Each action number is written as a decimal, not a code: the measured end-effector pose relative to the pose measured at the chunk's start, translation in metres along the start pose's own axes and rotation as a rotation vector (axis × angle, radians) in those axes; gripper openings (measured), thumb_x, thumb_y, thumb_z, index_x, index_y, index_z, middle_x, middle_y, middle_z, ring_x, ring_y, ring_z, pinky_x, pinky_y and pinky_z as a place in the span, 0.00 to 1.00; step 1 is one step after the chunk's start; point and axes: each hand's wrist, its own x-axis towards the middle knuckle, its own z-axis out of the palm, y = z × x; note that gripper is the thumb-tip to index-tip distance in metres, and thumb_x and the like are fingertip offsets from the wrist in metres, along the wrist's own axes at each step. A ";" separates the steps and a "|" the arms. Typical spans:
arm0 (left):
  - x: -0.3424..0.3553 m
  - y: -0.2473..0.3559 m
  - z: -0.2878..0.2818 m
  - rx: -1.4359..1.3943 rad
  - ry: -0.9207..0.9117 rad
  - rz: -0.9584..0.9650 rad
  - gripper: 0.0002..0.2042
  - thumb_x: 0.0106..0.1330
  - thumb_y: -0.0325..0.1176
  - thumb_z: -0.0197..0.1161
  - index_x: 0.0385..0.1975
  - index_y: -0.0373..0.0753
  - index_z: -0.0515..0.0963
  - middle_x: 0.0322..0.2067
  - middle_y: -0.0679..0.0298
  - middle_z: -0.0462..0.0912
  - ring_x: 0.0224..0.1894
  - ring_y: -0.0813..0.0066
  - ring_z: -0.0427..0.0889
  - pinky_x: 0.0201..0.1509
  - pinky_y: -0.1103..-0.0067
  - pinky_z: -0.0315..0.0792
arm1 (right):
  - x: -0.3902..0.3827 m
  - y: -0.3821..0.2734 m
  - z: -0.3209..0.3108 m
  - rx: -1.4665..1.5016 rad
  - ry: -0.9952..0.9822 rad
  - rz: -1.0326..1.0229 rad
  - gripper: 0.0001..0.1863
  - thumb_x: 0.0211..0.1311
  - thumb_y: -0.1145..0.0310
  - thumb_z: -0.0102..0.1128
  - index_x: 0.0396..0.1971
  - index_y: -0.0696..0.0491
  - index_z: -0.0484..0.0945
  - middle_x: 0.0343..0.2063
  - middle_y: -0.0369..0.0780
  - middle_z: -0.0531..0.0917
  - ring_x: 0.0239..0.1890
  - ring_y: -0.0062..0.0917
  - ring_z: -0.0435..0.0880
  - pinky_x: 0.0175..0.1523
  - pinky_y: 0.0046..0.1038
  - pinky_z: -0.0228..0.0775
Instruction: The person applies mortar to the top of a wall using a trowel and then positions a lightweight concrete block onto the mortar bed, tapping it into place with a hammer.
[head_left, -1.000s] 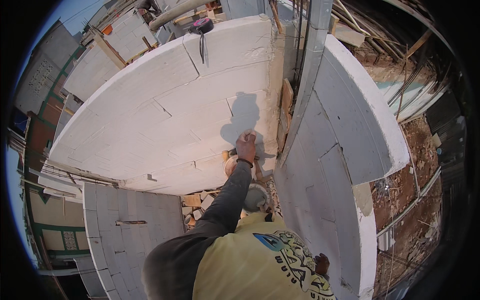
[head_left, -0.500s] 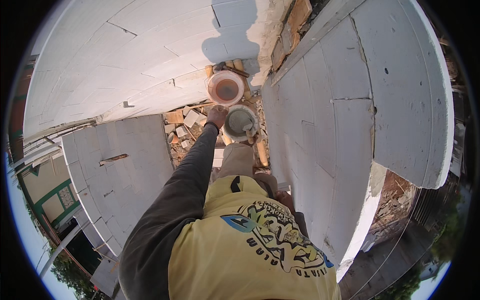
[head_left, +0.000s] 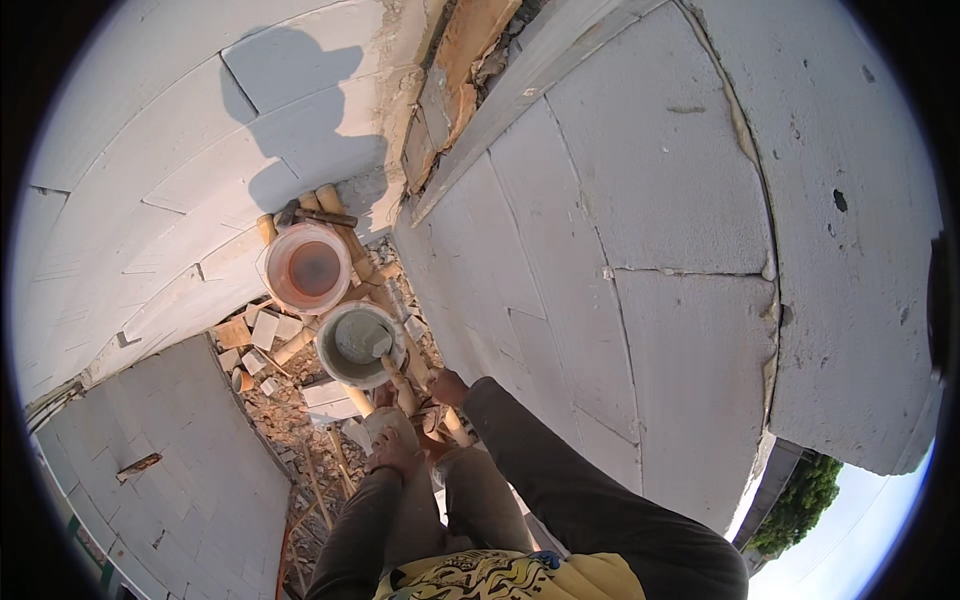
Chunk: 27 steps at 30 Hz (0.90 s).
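Observation:
My left hand (head_left: 396,456) lies against my bent knee (head_left: 392,424), fingers spread over the trouser leg and nothing visible in them. Farther right, my right hand (head_left: 448,388) closes round a bamboo pole (head_left: 418,360) beside the grey bucket. Wet grey mortar (head_left: 362,335) fills part of that bucket (head_left: 325,345). A trowel (head_left: 399,382) stands tilted in it, its handle over the near right rim, close to my right hand but apart from it. Behind and left sits a pinkish bucket (head_left: 277,265) with murky liquid (head_left: 314,268).
Pale block walls rise on the left (head_left: 150,460), far side (head_left: 200,170) and right (head_left: 560,330). A hammer (head_left: 325,215) lies across bamboo poles (head_left: 331,200) behind the pinkish bucket. Broken blocks and rubble (head_left: 265,335) cover the ground below.
My left hand has left the rim area of the pinkish bucket and come back to my knee. My right arm now shows, reaching forward. The view has turned, shifting both buckets left.

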 end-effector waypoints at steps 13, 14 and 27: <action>0.017 -0.022 -0.025 -0.224 0.111 0.065 0.46 0.54 0.52 0.67 0.67 0.30 0.56 0.67 0.44 0.58 0.71 0.48 0.54 0.74 0.62 0.52 | 0.302 -0.064 -0.080 0.166 0.241 -0.315 0.12 0.62 0.67 0.54 0.38 0.60 0.77 0.30 0.54 0.83 0.35 0.47 0.84 0.41 0.42 0.76; 0.019 -0.026 -0.022 -0.245 0.123 0.060 0.46 0.54 0.52 0.67 0.67 0.30 0.56 0.67 0.44 0.58 0.71 0.48 0.54 0.74 0.62 0.52 | 0.321 -0.075 -0.069 0.126 0.228 -0.338 0.12 0.62 0.67 0.55 0.40 0.60 0.77 0.31 0.53 0.83 0.37 0.46 0.84 0.43 0.42 0.75; 0.035 -0.049 -0.062 -0.334 0.347 0.155 0.49 0.46 0.52 0.76 0.64 0.28 0.62 0.64 0.42 0.65 0.67 0.46 0.64 0.70 0.62 0.60 | 0.505 -0.156 -0.007 -0.598 0.329 -0.539 0.23 0.63 0.58 0.56 0.54 0.55 0.72 0.51 0.50 0.78 0.54 0.45 0.77 0.54 0.42 0.72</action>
